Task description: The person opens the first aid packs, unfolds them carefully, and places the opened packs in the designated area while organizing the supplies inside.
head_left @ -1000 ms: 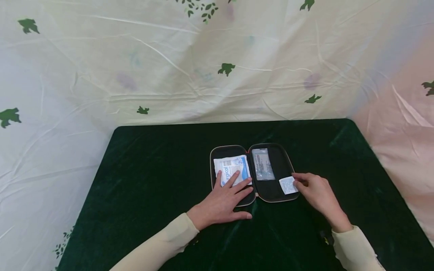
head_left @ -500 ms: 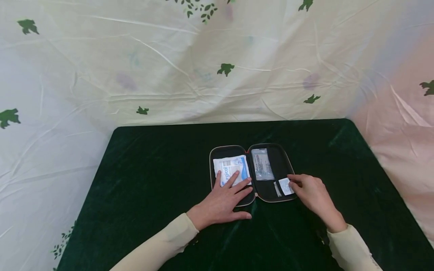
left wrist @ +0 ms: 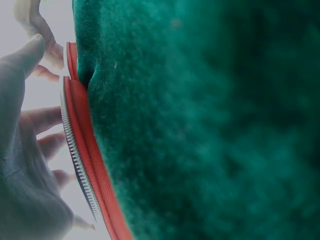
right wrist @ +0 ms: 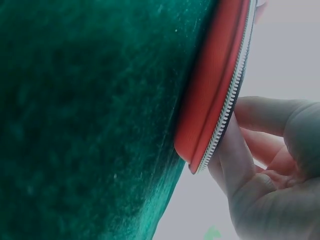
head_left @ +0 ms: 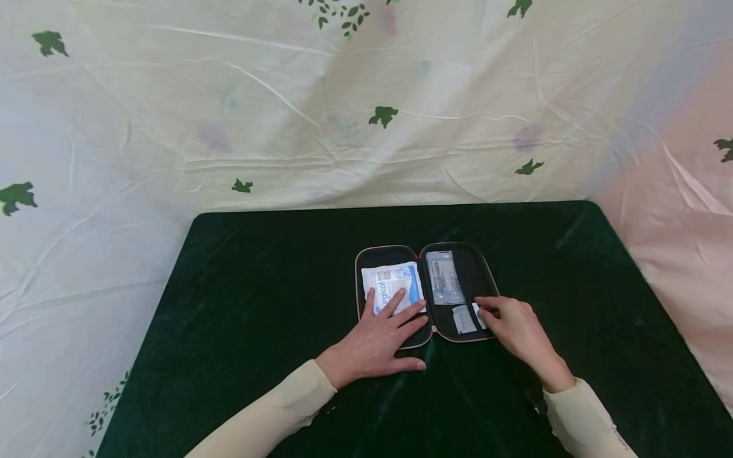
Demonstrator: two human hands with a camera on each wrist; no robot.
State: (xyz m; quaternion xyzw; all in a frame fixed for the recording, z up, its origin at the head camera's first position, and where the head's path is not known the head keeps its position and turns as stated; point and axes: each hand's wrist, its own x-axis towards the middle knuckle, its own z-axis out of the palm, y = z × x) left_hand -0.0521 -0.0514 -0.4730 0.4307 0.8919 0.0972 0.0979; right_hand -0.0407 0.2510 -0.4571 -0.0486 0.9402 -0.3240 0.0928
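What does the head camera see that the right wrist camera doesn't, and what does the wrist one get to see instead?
Only the head view shows the packets: a big white packet under the left hand, a shiny packet, and a small packet that the right hand pinches.

Only the right wrist view shows the red outer side and the separate zipper teeth.

Both show the right hand, part of the case and the green cloth.
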